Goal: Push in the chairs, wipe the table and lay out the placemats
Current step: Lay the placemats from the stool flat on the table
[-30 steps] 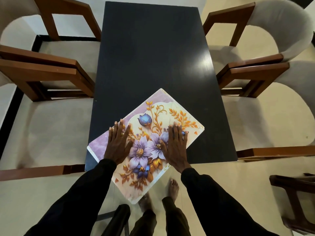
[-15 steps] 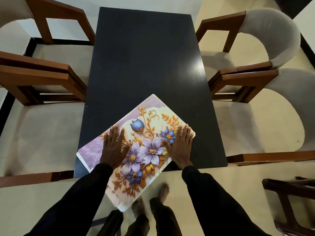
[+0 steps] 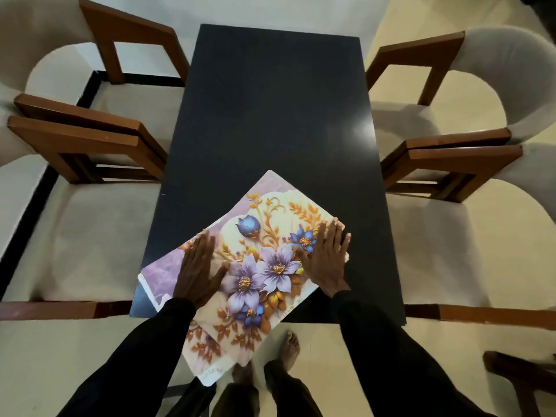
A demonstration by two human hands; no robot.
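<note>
You are pressing left hand (image 3: 197,266) and right hand (image 3: 326,257) flat on floral placemat (image 3: 270,224), fingers straight, gripping nothing (palms suiting slide, not lift). Placemat is lying askew at near end of desk (image 3: 270,115), corner overhanging toward you.

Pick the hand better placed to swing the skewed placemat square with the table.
Right, probably. The right hand lies flat at the right corner of the placemat, giving leverage; the left hand lies flat nearer its middle, a likely pivot.
</note>
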